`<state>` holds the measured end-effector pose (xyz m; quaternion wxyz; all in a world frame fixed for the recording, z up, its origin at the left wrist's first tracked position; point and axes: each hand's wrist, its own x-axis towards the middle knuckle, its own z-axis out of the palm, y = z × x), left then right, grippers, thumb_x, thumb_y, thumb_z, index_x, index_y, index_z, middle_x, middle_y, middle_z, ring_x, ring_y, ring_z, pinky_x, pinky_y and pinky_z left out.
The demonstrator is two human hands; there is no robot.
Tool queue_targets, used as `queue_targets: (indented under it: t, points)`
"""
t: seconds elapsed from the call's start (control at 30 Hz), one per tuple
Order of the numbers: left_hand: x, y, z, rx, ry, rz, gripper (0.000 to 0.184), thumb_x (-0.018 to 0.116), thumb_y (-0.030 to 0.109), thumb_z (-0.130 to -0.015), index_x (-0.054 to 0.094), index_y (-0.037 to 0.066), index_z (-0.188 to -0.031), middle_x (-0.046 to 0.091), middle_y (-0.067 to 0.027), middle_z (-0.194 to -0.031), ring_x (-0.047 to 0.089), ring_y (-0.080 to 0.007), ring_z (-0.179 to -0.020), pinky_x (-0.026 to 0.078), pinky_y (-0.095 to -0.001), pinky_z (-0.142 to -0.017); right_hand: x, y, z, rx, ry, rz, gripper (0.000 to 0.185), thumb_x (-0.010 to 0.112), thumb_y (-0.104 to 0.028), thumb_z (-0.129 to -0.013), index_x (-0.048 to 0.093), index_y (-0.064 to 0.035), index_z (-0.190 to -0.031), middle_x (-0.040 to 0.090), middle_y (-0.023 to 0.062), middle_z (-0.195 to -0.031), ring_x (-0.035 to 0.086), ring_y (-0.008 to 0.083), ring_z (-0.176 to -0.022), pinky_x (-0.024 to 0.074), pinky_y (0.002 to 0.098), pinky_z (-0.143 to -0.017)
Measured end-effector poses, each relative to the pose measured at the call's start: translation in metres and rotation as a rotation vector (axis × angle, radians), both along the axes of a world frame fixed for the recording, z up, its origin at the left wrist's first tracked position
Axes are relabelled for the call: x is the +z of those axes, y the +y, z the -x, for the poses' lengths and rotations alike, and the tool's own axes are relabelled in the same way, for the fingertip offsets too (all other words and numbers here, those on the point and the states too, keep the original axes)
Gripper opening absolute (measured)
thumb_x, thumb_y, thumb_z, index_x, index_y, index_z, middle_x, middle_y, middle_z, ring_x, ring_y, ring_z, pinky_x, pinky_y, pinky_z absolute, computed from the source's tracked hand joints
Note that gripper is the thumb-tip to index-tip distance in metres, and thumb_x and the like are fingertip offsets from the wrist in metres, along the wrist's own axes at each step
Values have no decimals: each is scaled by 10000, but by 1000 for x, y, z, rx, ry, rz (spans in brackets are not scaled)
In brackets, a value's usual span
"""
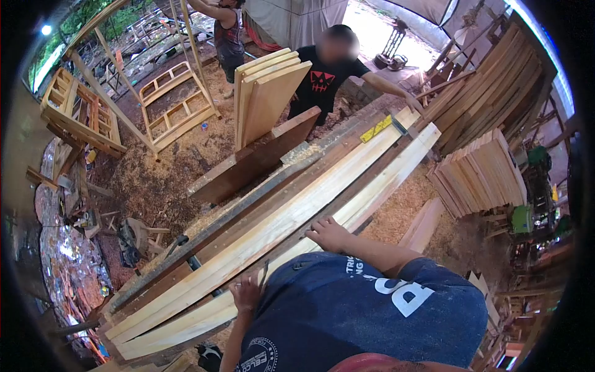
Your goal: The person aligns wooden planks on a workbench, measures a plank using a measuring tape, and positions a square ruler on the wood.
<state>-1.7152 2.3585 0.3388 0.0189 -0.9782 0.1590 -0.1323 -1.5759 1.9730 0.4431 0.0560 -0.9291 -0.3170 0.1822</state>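
Two long pale wooden boards lie side by side on the workbench, running from lower left to upper right. My left hand (246,293) is at the nearer board (384,177), its fingers bent around the edge by the gap. Farther along the same board, my right hand (328,234) rests with fingers spread, the tips near that edge. Beyond the narrow dark gap lies the farther board (248,243), apart from both hands. A yellow level (376,128) sits by its far end, close to a metal clamp (400,126).
A person in a black shirt (322,77) reaches toward the boards' far end. Thick planks (266,99) stand upright across the bench, beside a brown plank (254,155). Stacked boards (480,173) stand at right. Wooden frames (180,105) and sawdust are at left. Another person (229,40) stands behind.
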Motion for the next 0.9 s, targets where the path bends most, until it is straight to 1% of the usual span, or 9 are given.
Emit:
queue_targets:
  t: [0.1, 0.23, 0.4, 0.5, 0.6, 0.7, 0.8, 0.87, 0.9]
  points:
    - [-3, 2, -2, -19, -41, -12, 559, 768, 542, -890, 631, 273, -1360, 536, -37, -1211, 557, -257, -1099, 408, -497, -921, 0, -1, 0, 9, -12, 10, 411, 589, -252, -978, 597, -155, -1377, 620, 164, -1275, 584, 356, -1277, 412, 567, -1094]
    - [-3, 1, -4, -8, -54, -31, 481, 749, 417, -902, 632, 289, -1351, 554, -11, -1175, 576, -231, -1047, 404, -475, -878, -7, -3, 1, 13, -41, -30, 415, 600, -252, -962, 594, -152, -1365, 611, 160, -1246, 579, 357, -1242, 415, 560, -1080]
    - [5, 0, -7, -11, -30, 20, 466, 731, 276, -880, 634, 294, -1335, 579, 12, -1119, 597, -217, -986, 405, -468, -839, -12, -4, 4, 20, -88, -38, 420, 596, -245, -959, 589, -161, -1370, 606, 155, -1219, 585, 357, -1208, 416, 565, -1065]
    - [4, 0, -6, 0, -40, -16, 459, 715, 242, -884, 634, 293, -1333, 581, 12, -1121, 596, -216, -988, 405, -468, -832, -12, -5, 0, 27, -97, -16, 424, 588, -241, -965, 587, -165, -1381, 607, 153, -1210, 588, 357, -1203, 416, 566, -1062]
    - [-3, 3, -5, -8, 1, -46, 539, 770, 338, -877, 595, 295, -1385, 566, -7, -1163, 594, -233, -1020, 413, -488, -849, -11, -5, 3, 30, -94, -20, 424, 583, -238, -969, 585, -160, -1386, 608, 153, -1206, 588, 357, -1206, 417, 560, -1061]
    - [-1, 4, -2, -24, 2, 10, 710, 838, 476, -829, 535, 299, -1446, 539, -32, -1208, 587, -253, -1062, 420, -511, -870, -11, -4, 3, 26, -96, -15, 421, 585, -236, -969, 588, -154, -1382, 610, 154, -1208, 589, 356, -1207, 417, 554, -1060]
    - [-1, 2, -1, 1, 22, -16, 865, 881, 577, -761, 491, 300, -1483, 520, -48, -1239, 582, -270, -1091, 421, -526, -887, -9, -4, 4, 29, -100, -20, 419, 589, -232, -966, 592, -152, -1378, 613, 153, -1207, 588, 352, -1208, 412, 550, -1062]
    - [-2, 1, -1, 3, 8, -15, 824, 878, 535, -776, 505, 301, -1472, 527, -36, -1229, 583, -258, -1080, 420, -518, -880, -5, -3, 3, 31, -109, -21, 417, 593, -231, -965, 595, -154, -1374, 616, 150, -1205, 586, 348, -1210, 406, 548, -1068]
    - [0, 1, -1, 3, 1, -14, 804, 877, 515, -783, 512, 301, -1466, 530, -31, -1224, 583, -252, -1075, 419, -515, -877, -2, -1, 2, 23, -58, 3, 428, 579, -226, -980, 587, -156, -1403, 613, 165, -1247, 577, 359, -1249, 400, 558, -1095]
